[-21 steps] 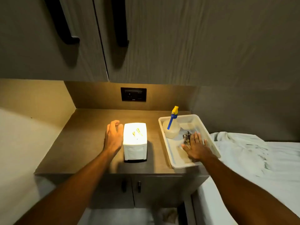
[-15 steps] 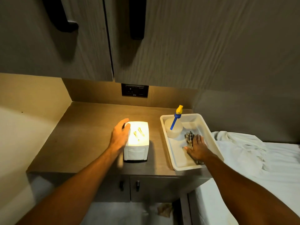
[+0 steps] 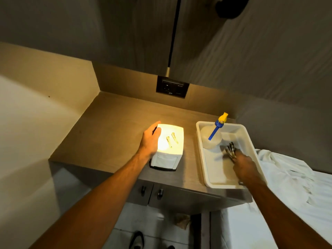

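A white box-shaped dispenser (image 3: 172, 141) stands on the wooden counter (image 3: 111, 133), its top brightly lit. My left hand (image 3: 150, 141) grips its left side, with the fingers curled over the far top corner. To the right a white plastic tray (image 3: 201, 146) holds a clear spray bottle (image 3: 211, 139) with a blue and yellow head. A dark striped cloth (image 3: 230, 149) also lies in the tray. My right hand (image 3: 245, 164) is inside the tray, motion-blurred, with its fingertips gathered on the near end of the bunched cloth.
A dark wall socket (image 3: 172, 86) sits in the back panel above the counter. Upper cabinet doors (image 3: 125, 33) hang overhead and small cabinet doors (image 3: 161, 194) lie below the counter. A white-sheeted bed (image 3: 287, 177) adjoins the tray on the right. A shoe (image 3: 136, 239) shows on the tiled floor.
The view has tilted and moved closer. My left hand has settled onto the dispenser's left side. My right hand has drawn back slightly in the tray, and the cloth now bunches at its fingertips.
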